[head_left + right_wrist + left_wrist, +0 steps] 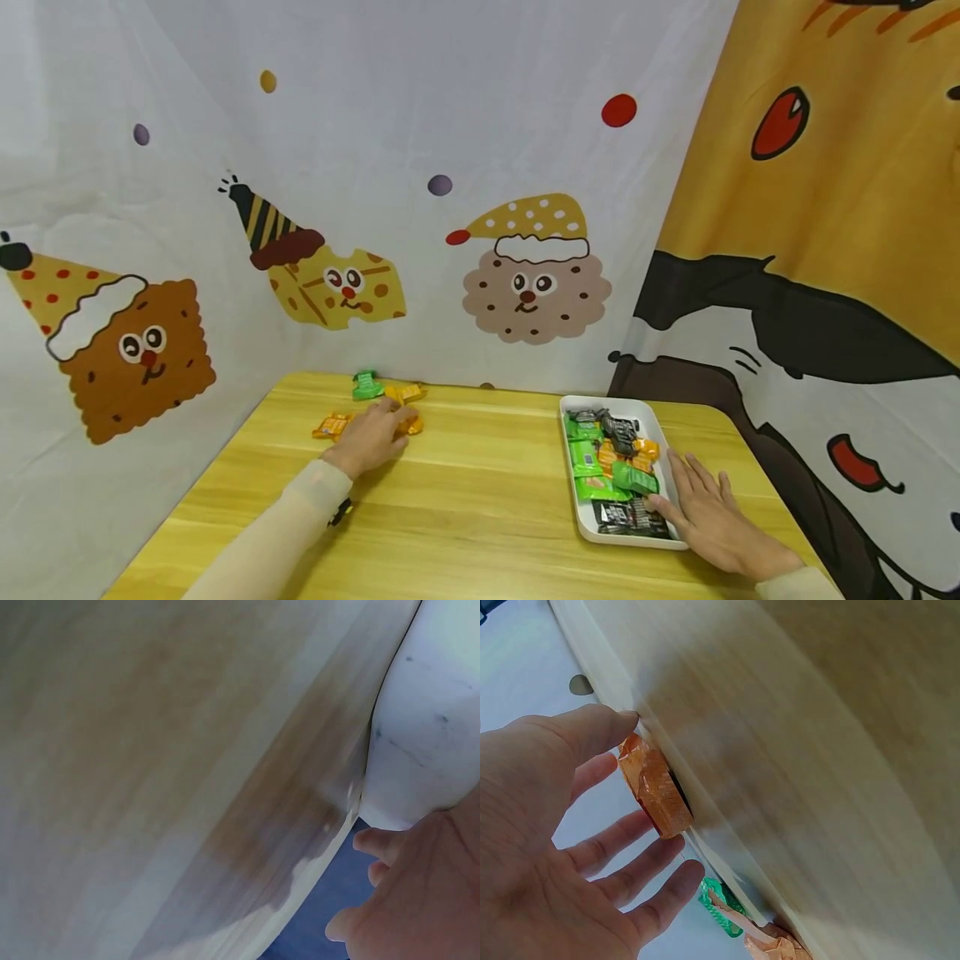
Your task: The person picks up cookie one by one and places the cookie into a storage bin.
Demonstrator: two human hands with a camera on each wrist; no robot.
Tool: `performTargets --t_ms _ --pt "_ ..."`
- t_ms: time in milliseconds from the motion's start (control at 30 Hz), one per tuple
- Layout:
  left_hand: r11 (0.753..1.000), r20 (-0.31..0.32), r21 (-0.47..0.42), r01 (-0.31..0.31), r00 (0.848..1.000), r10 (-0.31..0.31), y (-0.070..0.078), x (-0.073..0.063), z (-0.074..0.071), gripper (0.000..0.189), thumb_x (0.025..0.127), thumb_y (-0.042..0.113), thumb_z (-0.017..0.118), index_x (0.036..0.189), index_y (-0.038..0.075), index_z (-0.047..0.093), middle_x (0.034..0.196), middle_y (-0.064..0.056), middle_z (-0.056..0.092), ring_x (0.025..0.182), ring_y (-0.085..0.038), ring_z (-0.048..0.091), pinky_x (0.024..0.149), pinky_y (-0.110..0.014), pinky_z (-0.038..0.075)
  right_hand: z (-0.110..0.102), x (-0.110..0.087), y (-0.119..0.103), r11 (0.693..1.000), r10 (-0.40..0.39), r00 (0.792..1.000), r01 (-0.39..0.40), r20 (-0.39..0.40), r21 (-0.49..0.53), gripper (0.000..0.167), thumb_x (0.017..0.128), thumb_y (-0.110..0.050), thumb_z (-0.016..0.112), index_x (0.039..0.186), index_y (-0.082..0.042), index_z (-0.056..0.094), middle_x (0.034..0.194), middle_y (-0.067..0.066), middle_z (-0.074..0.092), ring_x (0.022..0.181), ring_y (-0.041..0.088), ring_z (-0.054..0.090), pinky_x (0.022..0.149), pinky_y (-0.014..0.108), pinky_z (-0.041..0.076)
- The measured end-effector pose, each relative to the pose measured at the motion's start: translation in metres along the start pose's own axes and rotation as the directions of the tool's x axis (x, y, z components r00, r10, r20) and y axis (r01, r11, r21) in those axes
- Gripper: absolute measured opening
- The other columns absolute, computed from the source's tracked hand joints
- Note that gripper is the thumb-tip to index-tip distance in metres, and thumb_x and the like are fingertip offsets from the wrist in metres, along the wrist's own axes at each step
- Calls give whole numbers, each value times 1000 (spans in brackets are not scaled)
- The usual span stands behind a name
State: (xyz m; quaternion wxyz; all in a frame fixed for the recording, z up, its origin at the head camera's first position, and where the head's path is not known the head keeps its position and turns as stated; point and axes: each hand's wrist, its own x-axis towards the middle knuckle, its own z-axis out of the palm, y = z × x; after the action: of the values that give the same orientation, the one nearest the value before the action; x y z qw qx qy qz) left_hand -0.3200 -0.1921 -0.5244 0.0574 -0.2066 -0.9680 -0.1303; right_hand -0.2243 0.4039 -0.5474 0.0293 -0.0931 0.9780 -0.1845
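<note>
My left hand (371, 437) reaches over small orange wrapped candies at the table's far left. In the left wrist view, its fingers and thumb spread around one orange wrapped candy (656, 787) without closing on it. Another orange candy (332, 426) lies left of the hand, and one more (405, 392) is just beyond the fingertips. A green wrapped candy (367, 385) lies farther back. My right hand (712, 512) rests against the right side of a white tray (588, 533), thumb over the rim, other fingers extended along the outside.
Inside the tray are green candies (585, 458), black packets (621, 433) and orange candies (645, 454). Both stand on a wooden table (465, 492). A cartoon-printed cloth (420, 100) hangs behind the table's back edge and along its sides.
</note>
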Motion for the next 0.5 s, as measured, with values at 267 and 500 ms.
performTargets --t_ms 267,500 --pt "999 3 1 -41 999 41 3 1 -1 40 110 13 82 149 8 77 151 -27 71 129 -49 74 102 -64 68 -1 -2 0 1000 -7 1000 7 -5 -3 103 119 -65 54 184 5 14 186 44 19 171 70 15 129 97 1" --pt "999 9 -12 -35 999 35 1 1 3 40 109 12 83 149 7 77 148 -25 73 128 -45 74 103 -61 68 -2 -1 -2 1000 -8 1000 8 -13 -29 104 119 -66 53 183 7 16 185 44 22 171 70 15 130 97 4"
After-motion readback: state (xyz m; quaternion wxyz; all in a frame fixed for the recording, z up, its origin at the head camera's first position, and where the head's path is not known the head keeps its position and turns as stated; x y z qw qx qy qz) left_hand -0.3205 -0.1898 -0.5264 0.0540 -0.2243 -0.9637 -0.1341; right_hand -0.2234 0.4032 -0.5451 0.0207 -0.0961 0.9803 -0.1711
